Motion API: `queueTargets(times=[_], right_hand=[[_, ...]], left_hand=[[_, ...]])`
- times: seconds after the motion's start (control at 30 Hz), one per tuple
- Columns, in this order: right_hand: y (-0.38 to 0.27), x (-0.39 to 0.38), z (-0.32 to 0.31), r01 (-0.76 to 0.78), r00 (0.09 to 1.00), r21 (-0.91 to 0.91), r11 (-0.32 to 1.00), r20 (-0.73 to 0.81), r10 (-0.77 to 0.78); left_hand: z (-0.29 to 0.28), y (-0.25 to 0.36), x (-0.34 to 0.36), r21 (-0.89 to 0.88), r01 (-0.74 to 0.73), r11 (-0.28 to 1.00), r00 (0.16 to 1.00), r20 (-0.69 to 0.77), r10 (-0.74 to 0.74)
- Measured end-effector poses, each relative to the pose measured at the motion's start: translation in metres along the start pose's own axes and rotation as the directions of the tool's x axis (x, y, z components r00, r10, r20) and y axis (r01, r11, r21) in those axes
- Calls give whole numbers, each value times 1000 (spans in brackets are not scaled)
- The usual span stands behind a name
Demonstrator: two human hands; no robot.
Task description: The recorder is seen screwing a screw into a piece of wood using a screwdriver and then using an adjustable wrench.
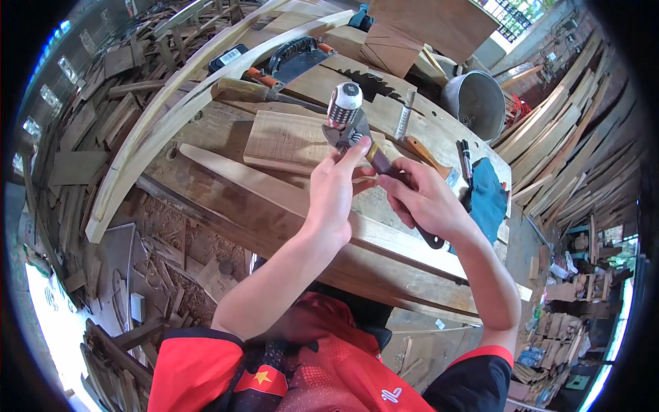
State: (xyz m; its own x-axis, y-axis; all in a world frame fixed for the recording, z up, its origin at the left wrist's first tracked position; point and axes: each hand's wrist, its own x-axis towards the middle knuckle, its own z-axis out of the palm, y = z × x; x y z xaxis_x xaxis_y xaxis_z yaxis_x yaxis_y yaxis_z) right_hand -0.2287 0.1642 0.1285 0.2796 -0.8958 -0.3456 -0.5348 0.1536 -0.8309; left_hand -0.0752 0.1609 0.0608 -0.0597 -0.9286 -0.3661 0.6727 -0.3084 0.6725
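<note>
My right hand (425, 196) grips the dark handle of an adjustable wrench (379, 159), whose end pokes out below the fist. The thumb and fingers of my left hand (333, 185) press on the wrench's metal head, near its adjusting screw. A white-and-black rounded grip (344, 103), like a screwdriver handle, stands up right at the jaws. Its lower part is hidden behind the wrench and my left fingers, so I cannot tell if the jaws clamp it. Beneath both hands lie a thick wooden block (281, 141) and a long tapered board (247, 182).
A wooden-handled tool (240, 90), jagged dark blade (371, 82), clear tube (405, 115), marker (467, 159) and teal cloth (487, 199) lie across the workbench (226, 226). Curved wooden strips (161, 123) arch along the left. A metal bucket (473, 103) stands at the far right.
</note>
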Motion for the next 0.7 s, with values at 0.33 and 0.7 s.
queueTargets(times=[0.33, 0.7], right_hand=[[1, 0, -2, 7, 994, 60, 998, 105, -14], [27, 3, 5, -1, 983, 344, 939, 172, -62]], left_hand=[[7, 7, 7, 51, -5, 999, 982, -186, 15], [5, 8, -1, 192, -90, 977, 971, -200, 129]])
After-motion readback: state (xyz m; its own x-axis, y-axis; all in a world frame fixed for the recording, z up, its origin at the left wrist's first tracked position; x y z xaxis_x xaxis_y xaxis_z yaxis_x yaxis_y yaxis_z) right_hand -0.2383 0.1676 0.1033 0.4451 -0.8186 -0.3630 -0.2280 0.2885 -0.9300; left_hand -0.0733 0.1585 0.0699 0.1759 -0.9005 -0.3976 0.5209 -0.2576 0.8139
